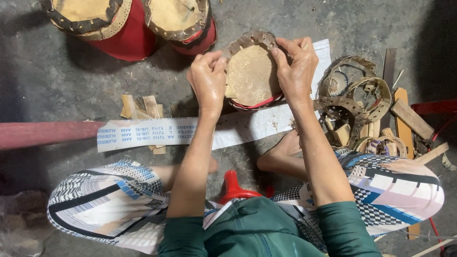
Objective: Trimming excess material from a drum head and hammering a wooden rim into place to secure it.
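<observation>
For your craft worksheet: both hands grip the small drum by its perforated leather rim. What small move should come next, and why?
Probably press the perforated leather band further down around the small drum. The left hand and right hand pinch it at opposite sides, and the band looks raised and uneven along the far edge, while the red-trimmed near edge already sits snug.

Grey concrete floor (pixel 57 81) down there, dusty and scuffed, soft even light, deep shadow along the right edge.
</observation>
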